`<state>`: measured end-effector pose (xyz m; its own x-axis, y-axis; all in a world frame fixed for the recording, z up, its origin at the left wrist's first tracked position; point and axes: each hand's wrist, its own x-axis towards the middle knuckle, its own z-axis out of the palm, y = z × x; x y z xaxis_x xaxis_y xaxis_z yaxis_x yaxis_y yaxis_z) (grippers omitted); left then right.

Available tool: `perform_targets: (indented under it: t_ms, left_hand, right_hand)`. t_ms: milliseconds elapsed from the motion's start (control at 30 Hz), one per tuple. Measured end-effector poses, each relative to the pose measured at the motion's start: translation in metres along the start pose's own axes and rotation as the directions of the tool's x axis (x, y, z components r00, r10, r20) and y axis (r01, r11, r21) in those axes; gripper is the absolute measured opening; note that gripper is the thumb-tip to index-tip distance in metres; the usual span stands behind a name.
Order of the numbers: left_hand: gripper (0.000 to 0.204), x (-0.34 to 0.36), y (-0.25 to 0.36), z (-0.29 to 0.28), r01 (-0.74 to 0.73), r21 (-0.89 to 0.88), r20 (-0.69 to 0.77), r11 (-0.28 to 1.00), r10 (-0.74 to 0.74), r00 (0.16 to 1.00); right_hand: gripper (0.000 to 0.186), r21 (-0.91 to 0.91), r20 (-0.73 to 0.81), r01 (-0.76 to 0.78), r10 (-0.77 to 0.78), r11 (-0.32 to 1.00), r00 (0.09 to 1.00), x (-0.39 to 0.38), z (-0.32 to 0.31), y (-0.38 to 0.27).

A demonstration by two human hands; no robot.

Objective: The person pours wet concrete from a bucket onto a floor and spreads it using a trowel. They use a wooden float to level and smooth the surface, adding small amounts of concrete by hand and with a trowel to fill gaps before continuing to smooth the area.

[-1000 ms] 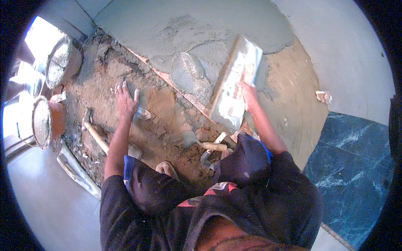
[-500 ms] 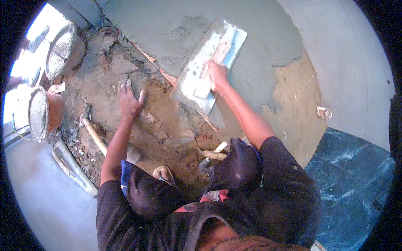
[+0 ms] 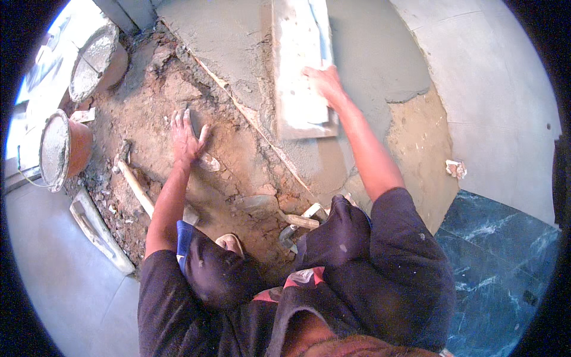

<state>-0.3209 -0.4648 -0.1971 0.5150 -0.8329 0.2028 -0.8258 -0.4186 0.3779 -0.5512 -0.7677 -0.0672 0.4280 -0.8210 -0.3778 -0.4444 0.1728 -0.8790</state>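
Observation:
My right hand [image 3: 325, 85] grips the handle of a long plastering float [image 3: 288, 113], whose pale face is smeared with mortar. The float lies on wet grey mortar [image 3: 375, 65], its length pointing away from me and its far end cut off by the top of the view. My left hand [image 3: 187, 140] rests palm down on bare brown earth [image 3: 178, 89], fingers spread, holding nothing. Between the earth and the mortar runs a thin pale edging strip [image 3: 250, 119]. Nearer my knees lies a trowel [image 3: 302, 222] with a wooden handle.
Two mortar buckets [image 3: 80, 149] stand at the left. A hammer [image 3: 135, 185] with a wooden handle lies left of my forearm, and a second float [image 3: 98, 232] sits farther left. Blue marbled tiles [image 3: 493, 238] cover the right; a crumpled scrap [image 3: 456, 169] lies by the grey tiles [image 3: 499, 119].
My right hand has pushed the float farther away and slightly right, turning it from a diagonal to nearly straight ahead. My left hand has stayed on the earth.

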Motion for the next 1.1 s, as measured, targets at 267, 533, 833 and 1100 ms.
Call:
perform_targets:
  t_ms: [267, 533, 833, 1100]
  left_hand:
    - [0.07, 0.003, 0.004, 0.0, 0.001, 0.01, 0.001, 1.0, -0.001, 1.0]
    - [0.071, 0.003, 0.008, 0.002, 0.04, 0.044, 0.056, 0.998, -0.043, 0.998]
    - [0.073, 0.002, 0.007, -0.004, 0.056, 0.078, 0.064, 0.995, -0.061, 0.996]
    - [0.073, 0.003, 0.009, -0.007, 0.085, 0.029, 0.066, 0.996, -0.087, 0.994]
  right_hand:
    - [0.032, -0.053, -0.369, -0.163, 0.132, 0.985, 0.92, -0.065, -0.154, 0.1]
    - [0.022, 0.431, -0.39, -0.141, 0.325, 0.891, 0.862, -0.071, -0.172, 0.188]
    - [0.028, 0.474, -0.202, -0.127, 0.248, 0.871, 0.947, -0.026, -0.034, 0.104]
    - [0.021, 0.421, -0.073, -0.096, 0.14, 0.902, 0.987, 0.062, 0.069, 0.04]
